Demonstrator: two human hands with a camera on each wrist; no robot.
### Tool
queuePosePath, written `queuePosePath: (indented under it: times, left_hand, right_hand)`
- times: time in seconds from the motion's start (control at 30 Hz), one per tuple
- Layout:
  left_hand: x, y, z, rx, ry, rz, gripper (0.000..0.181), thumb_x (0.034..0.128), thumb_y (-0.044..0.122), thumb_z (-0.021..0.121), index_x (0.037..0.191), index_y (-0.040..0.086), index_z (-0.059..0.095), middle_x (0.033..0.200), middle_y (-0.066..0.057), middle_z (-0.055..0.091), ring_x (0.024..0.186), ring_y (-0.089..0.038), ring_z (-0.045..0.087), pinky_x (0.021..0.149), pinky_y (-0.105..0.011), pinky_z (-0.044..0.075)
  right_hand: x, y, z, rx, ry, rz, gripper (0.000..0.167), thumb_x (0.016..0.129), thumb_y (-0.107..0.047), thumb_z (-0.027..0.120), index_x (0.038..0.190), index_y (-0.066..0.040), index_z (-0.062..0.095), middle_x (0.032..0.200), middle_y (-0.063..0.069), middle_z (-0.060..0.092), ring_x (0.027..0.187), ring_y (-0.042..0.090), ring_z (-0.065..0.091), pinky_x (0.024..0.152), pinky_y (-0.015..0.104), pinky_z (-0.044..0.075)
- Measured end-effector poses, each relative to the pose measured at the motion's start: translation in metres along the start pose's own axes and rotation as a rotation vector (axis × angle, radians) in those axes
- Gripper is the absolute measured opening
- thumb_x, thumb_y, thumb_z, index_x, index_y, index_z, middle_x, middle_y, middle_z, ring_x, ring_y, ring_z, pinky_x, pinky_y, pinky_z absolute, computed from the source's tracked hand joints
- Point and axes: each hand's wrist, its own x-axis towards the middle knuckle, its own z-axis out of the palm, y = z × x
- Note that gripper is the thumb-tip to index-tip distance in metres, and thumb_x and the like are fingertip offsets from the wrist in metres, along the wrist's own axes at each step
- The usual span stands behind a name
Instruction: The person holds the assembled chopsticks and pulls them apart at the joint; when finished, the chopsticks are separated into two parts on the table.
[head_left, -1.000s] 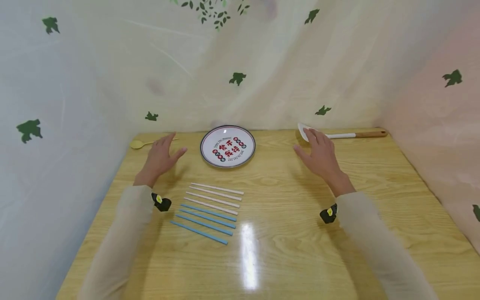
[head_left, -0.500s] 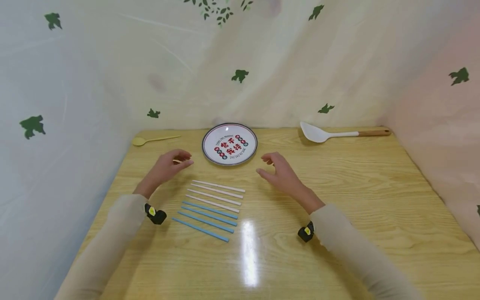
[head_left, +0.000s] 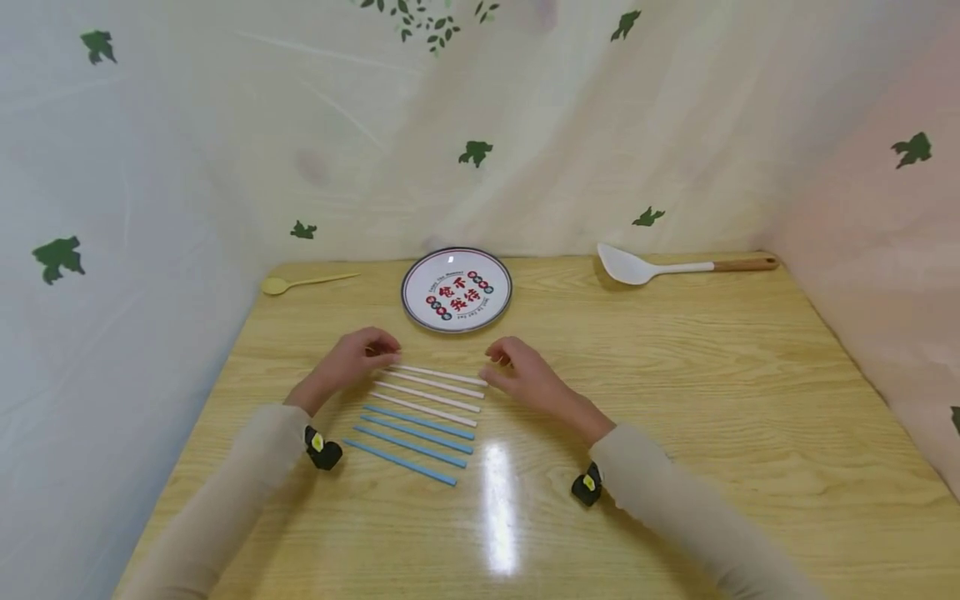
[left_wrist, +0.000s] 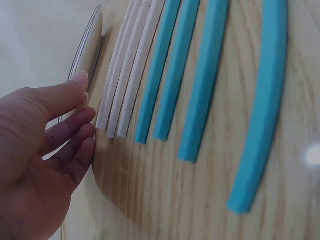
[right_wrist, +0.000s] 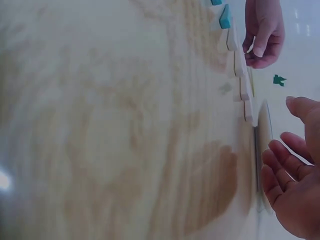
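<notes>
- The left hand [head_left: 352, 358] is open, its fingers loosely bent and holding nothing, close beside the left ends of the white chopsticks [head_left: 441, 375]; the views leave it unclear whether any fingertip touches them.
- The right hand [head_left: 528, 379] is also relaxed and holds nothing, its thumb and fingers spread apart near the right end of the farthest white chopstick.
- Four white chopsticks lie side by side with narrow gaps, left of the middle of the surface [head_left: 712, 375], their right ends angled a little toward the near edge.
- Four blue chopsticks [head_left: 401, 462] continue the row on the side toward the near edge; the nearest one sits slightly apart from the others.
- Beyond the hands, a round white plate [head_left: 457, 290] with a dark rim and red lettering lies by the far edge, left of its middle.
- A yellow spoon [head_left: 276, 286] rests near the far left corner, its handle pointing right.
- A white spatula [head_left: 630, 268] with a wooden handle end lies along the far edge, its handle reaching toward the far right corner.
- Behind the far edge hangs a pale cloth [head_left: 562, 167] with green bird-like shapes.
</notes>
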Motion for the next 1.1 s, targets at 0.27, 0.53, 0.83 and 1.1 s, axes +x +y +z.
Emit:
queuePosePath:
  times: [0.27,0.53,0.83,1.1]
  left_hand:
    - [0.002,-0.001,0.007,0.031,-0.017,0.067,0.015,0.0875,0.017,0.07,0.1,0.008,0.068,0.098,-0.006,0.063,0.088,-0.017,0.057,0.079,-0.03,0.048]
    - [0.004,0.001,0.01,0.1,-0.035,0.122,0.009,0.0872,0.015,0.07,0.092,0.008,0.068,0.089,-0.004,0.06,0.082,-0.014,0.053,0.073,-0.027,0.046]
    - [0.005,0.009,0.008,0.112,-0.049,0.104,0.006,0.091,0.015,0.065,0.092,0.009,0.065,0.091,-0.003,0.061,0.085,-0.015,0.056,0.077,-0.031,0.049]
    - [0.007,0.042,-0.002,0.146,-0.074,0.206,0.013,0.0932,0.015,0.062,0.102,0.006,0.066,0.088,-0.002,0.063,0.08,-0.014,0.055,0.072,-0.03,0.048]
  right_hand:
    - [0.003,0.003,0.01,-0.074,-0.031,-0.011,0.024,0.09,-0.026,0.067,0.106,-0.008,0.06,0.103,0.004,0.057,0.096,0.016,0.053,0.088,0.034,0.046]
    - [0.003,0.002,0.014,-0.2,-0.035,-0.05,0.009,0.09,-0.022,0.066,0.091,-0.014,0.064,0.098,0.001,0.055,0.093,0.015,0.049,0.085,0.031,0.044]
    - [0.0,-0.003,0.01,-0.257,0.018,-0.049,0.008,0.091,-0.021,0.064,0.093,-0.013,0.066,0.098,0.001,0.061,0.097,0.019,0.053,0.093,0.038,0.041]
    - [-0.001,-0.015,-0.014,-0.163,0.018,-0.005,0.01,0.095,-0.02,0.06,0.1,-0.013,0.063,0.094,0.0,0.065,0.09,0.015,0.058,0.081,0.032,0.049]
